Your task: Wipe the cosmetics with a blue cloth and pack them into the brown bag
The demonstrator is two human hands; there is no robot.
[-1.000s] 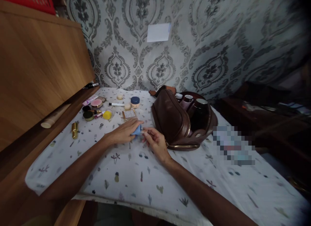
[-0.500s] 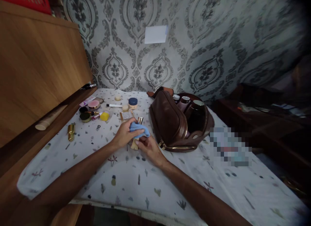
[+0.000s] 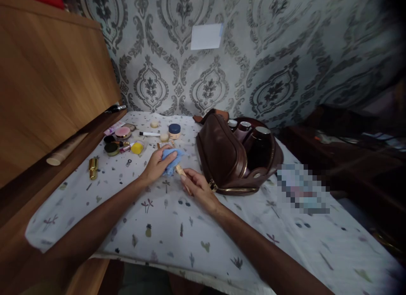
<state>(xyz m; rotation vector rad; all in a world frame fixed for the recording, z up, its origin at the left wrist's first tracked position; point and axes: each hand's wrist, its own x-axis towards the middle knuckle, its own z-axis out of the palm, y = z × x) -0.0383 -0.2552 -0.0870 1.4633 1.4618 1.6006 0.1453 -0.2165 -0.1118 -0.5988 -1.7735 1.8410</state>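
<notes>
My left hand (image 3: 158, 163) is closed on a light blue cloth (image 3: 173, 159), which is bunched between the thumb and fingers. My right hand (image 3: 200, 188) pinches a slim beige cosmetic tube (image 3: 179, 170) just to the right of the cloth. The tube's upper end meets the cloth, and the fingers cover part of its lower end. Behind the left hand, a glittery palette (image 3: 166, 144) is mostly hidden. An unzipped brown leather bag (image 3: 222, 151) stands close to the right hand, with several bottles (image 3: 243, 130) inside.
Makeup lies at the left: a pink compact (image 3: 123, 132), a yellow sponge (image 3: 137, 148), a gold tube (image 3: 93, 168) and a white-handled brush (image 3: 149, 134). A blue-lidded jar (image 3: 174, 131) stands behind. Wooden furniture (image 3: 53, 75) borders the left side; a blurred-out item (image 3: 303, 188) lies right.
The tube has turned in my hands, its lower end now pointing toward my right palm. My left hand and the cloth have shifted slightly left, and the silvery cap no longer shows above the cloth.
</notes>
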